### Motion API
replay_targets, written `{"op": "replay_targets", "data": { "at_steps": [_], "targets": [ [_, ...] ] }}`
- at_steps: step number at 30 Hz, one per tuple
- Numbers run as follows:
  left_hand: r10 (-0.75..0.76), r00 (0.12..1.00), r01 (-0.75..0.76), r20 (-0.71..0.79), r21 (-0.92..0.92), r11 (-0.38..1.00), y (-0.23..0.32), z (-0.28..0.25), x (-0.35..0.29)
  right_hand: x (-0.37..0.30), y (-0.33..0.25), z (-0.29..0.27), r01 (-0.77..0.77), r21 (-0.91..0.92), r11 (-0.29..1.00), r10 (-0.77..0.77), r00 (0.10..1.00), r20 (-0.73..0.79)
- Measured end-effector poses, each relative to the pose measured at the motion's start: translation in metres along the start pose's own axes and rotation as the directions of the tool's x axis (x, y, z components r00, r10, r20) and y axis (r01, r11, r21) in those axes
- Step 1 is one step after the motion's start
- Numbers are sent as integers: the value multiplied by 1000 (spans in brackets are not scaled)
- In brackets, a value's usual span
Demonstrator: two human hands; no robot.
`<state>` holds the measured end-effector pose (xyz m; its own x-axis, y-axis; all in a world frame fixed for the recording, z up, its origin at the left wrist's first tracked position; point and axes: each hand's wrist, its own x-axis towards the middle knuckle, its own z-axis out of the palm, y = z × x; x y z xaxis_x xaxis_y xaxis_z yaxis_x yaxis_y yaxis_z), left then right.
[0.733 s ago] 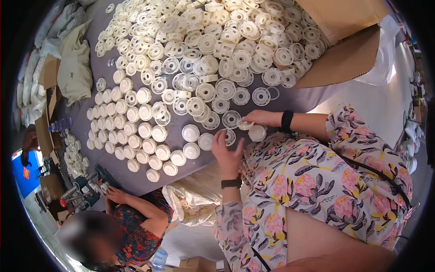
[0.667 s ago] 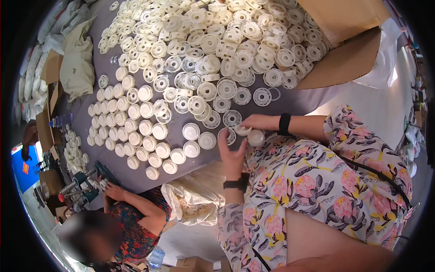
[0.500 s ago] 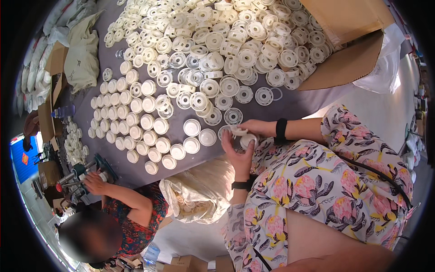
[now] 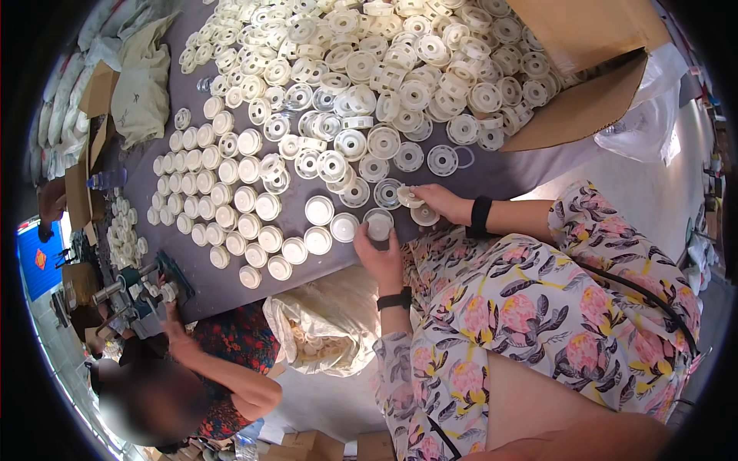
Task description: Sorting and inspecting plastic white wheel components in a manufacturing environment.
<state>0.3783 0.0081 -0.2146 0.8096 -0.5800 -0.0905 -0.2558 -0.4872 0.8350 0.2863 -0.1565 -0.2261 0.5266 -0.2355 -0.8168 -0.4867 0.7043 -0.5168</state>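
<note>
My left hand [image 4: 380,263] is closed round a white round cap [image 4: 378,226] at the table's near edge, at the end of a row of similar caps [image 4: 344,227]. Thumb and fingers lie on either side of it. Just to the right, my right hand [image 4: 444,203] pinches a thin white disc [image 4: 408,197] by its edge. A second white disc [image 4: 424,216] shows beneath those fingers; whether they touch it I cannot tell. Behind my hands lie loose white ring-shaped parts [image 4: 387,192], with open centres.
A large heap of white ring parts [image 4: 369,69] covers the far table, beside an open cardboard box [image 4: 576,107]. Finished-looking caps [image 4: 246,200] stand in rows at left. A white sack [image 4: 323,323] hangs below the near edge. Left, a co-worker's hand [image 4: 178,342] is at a small press [image 4: 142,296].
My hands have moved apart. The left has carried the cap leftward to the row's end; the right has shifted slightly up and right with a disc. The co-worker's arm has moved too.
</note>
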Motion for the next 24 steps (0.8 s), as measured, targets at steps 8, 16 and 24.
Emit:
{"op": "replay_targets", "data": {
  "at_steps": [8, 16, 24],
  "targets": [
    [-371, 862, 464, 346, -833, 301, 10, -4, -8, -3, 0, 8, -337, 215, 917, 307, 938, 160],
    [-369, 835, 550, 409, -601, 580, 37, -9, -11, 5, -5, 18, -325, 419, 848, 249, 942, 227],
    [-224, 975, 209, 14, -413, 886, 36, 27, 34, 12, 4, -6, -140, 405, 903, 137, 990, 37]
  ]
}}
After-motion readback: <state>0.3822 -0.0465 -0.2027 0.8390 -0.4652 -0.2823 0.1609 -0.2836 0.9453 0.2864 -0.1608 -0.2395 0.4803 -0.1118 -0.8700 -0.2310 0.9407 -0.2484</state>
